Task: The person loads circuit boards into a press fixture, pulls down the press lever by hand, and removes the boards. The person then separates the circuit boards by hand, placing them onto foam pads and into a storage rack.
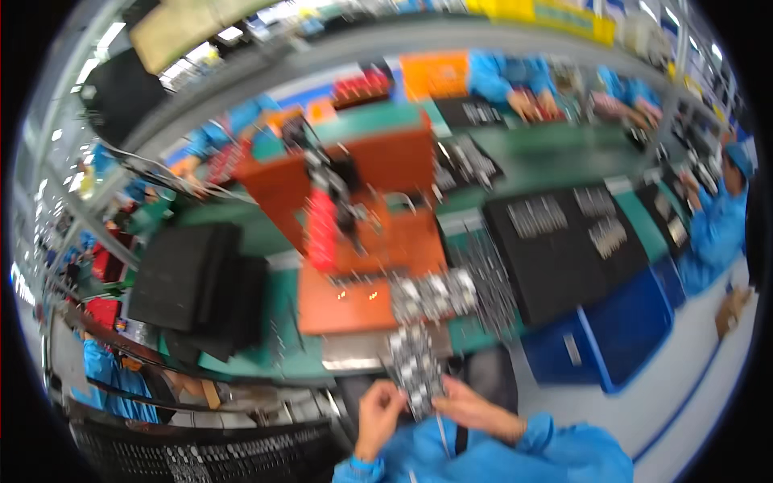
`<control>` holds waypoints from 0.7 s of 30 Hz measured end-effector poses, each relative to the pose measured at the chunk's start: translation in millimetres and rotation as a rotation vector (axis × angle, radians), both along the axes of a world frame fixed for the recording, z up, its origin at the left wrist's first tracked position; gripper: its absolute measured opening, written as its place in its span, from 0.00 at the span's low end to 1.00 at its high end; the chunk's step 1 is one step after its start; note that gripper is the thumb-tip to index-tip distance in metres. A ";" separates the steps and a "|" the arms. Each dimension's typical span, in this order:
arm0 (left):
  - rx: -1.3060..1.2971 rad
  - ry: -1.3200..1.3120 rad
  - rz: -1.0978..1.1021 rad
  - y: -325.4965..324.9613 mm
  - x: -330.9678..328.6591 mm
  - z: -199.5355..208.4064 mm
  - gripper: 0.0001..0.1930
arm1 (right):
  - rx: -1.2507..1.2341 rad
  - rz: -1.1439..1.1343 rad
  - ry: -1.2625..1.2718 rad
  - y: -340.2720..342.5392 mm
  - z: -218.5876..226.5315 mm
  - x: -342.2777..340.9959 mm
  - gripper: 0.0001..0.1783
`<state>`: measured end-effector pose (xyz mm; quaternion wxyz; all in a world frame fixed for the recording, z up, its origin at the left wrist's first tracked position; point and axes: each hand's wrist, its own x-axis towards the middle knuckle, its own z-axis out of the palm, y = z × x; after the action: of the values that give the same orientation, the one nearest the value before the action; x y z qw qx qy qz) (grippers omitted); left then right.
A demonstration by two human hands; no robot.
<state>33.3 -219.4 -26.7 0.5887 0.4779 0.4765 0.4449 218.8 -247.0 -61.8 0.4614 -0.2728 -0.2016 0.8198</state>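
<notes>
Close to my body, a flat silver-grey panel with a grid of light and dark metal parts [415, 362] is held between my two hands; blur hides its details. My left hand [380, 412] pinches its lower left edge. On the lower right edge, the fingers of my right hand [475, 406] are closed. Just beyond stands an orange bench fixture [346, 306] with a red handle [322, 233]. Another silver panel of similar parts [435, 295] lies on the right of its base. A brownish metal plate [350, 352] sits at the fixture's front edge.
Black foam sheets [181, 278] are stacked left. To the right are thin metal strips [487, 286], a black mat [547, 258] bearing metal parts, and blue bins [628, 326] below. Across the green bench, co-workers in blue work; another person [713, 225] sits at right.
</notes>
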 end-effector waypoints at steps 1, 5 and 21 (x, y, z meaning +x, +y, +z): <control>0.026 0.101 -0.001 -0.1 3.6 2.2 0.05 | 0.046 -0.050 -0.110 -5.3 -2.7 4.7 0.22; 0.260 0.375 -0.001 9.8 42.5 -5.5 0.06 | 0.126 -0.194 -0.595 -22.3 -18.1 41.2 0.19; -0.022 -0.072 -0.126 68.5 213.2 -40.5 0.19 | 0.757 -0.972 -1.738 61.0 60.0 271.2 0.14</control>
<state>246.5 -150.9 -67.2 0.6376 0.4842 0.4287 0.4185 490.0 -186.0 -1.8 0.4915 -0.6543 -0.5730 -0.0447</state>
